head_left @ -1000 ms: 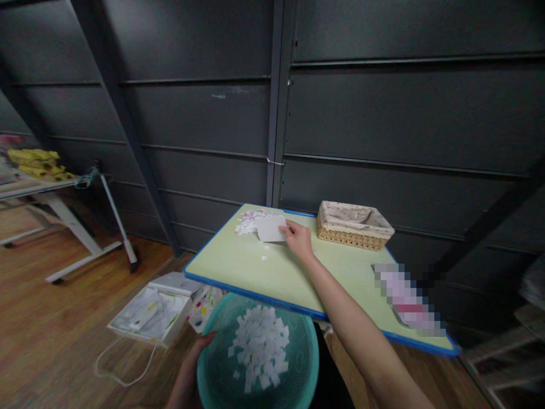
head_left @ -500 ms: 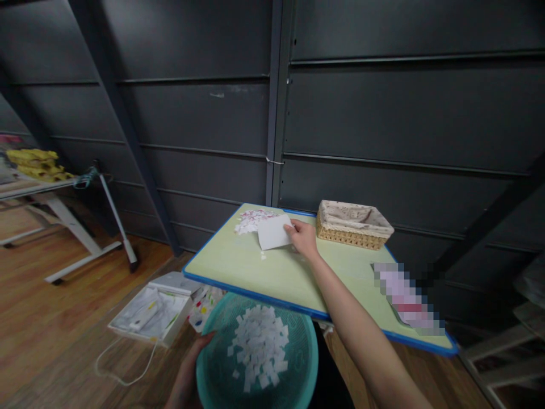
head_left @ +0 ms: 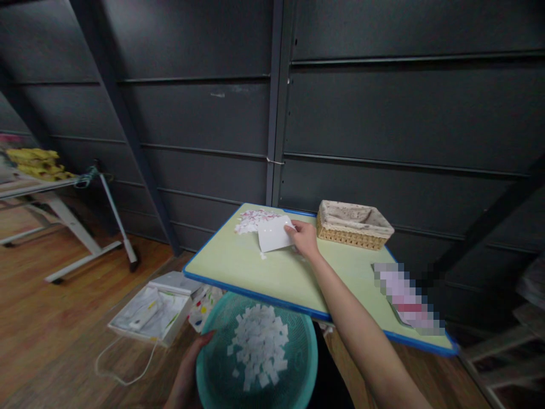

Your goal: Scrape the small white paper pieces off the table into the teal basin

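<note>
Hands at work over a pale green counter with a blue edge, seen from above by the person's own head camera. Right hand reaches forward across the counter, fingers closed in a pinch on the near right edge of a white card, which stands tilted with its lower edge at the counter surface. Just beyond the card, on the far side from the right hand, lies a small heap of white and pinkish paper scraps. One or two loose bits of paper lie just below the card. To the right of the right hand, close by, sits a shallow woven basket with a light cloth lining. Left hand is low and nearer the body, under the counter's front edge, curled around the left rim of a teal plastic basin; its fingertips are on the rim. Inside the basin is a pile of white paper pieces. Left of the left hand, on the wooden floor, rests a flat white box.
</note>
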The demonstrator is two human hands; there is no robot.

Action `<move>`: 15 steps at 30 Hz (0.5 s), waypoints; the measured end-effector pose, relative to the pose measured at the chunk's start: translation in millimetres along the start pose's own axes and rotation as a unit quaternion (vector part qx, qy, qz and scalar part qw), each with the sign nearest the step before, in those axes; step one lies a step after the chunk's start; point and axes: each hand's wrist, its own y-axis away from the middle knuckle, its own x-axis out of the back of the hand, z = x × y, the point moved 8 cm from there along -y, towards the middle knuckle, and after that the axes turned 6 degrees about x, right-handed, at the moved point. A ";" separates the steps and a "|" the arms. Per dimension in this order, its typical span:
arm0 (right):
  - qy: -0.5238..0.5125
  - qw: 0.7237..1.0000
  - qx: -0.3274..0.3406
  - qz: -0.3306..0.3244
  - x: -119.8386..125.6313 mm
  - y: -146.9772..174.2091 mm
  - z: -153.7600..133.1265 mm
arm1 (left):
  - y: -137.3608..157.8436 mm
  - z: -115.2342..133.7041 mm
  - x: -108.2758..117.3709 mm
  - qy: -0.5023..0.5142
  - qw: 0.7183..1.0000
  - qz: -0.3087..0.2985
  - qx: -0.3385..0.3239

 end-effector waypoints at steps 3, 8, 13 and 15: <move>0.024 1.000 0.011 -0.010 -1.4 -0.2 -0.8 | 2.6 0.5 -1.7 0.007 1.000 0.008 0.007; 0.028 0.999 0.017 -0.024 -5.7 0.8 -2.7 | 6.8 4.1 -9.6 0.036 0.999 -0.017 -0.003; -0.002 0.998 0.036 -0.054 -15.5 2.9 -8.4 | 7.1 5.8 -8.2 0.017 1.000 -0.015 -0.016; -0.015 0.996 0.043 -0.074 -18.7 4.2 -13.2 | 7.9 6.2 -7.8 0.002 1.000 -0.013 -0.015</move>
